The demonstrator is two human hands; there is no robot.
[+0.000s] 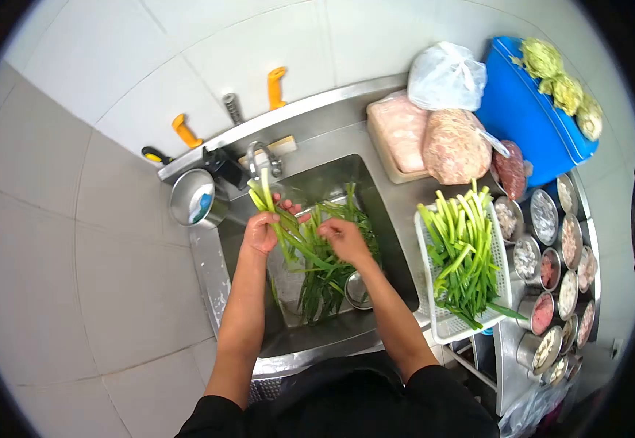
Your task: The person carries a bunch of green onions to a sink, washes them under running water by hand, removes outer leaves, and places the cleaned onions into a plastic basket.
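Note:
Over the sink (398, 281), my left hand (261, 232) is closed around a few scallions (265, 196), long green stalks with pale ends pointing up toward the tap. Their leaves trail down to the right. My right hand (343, 239) is beside those leaves, its fingers curled in on them; the fingertips are partly hidden. Below both hands, more scallion leaves (325, 292) lie loose in the sink basin. A small round metal bowl (359, 290) sits among them, under my right forearm.
A white basket (441, 328) of scallions (463, 248) stands right of the sink. Behind it are a tray of pale meat (398, 131), a plastic bag (447, 77) and a blue bin (536, 124). Several metal containers (544, 350) line the far right. A tap (263, 159) and metal pot (199, 198) are at left.

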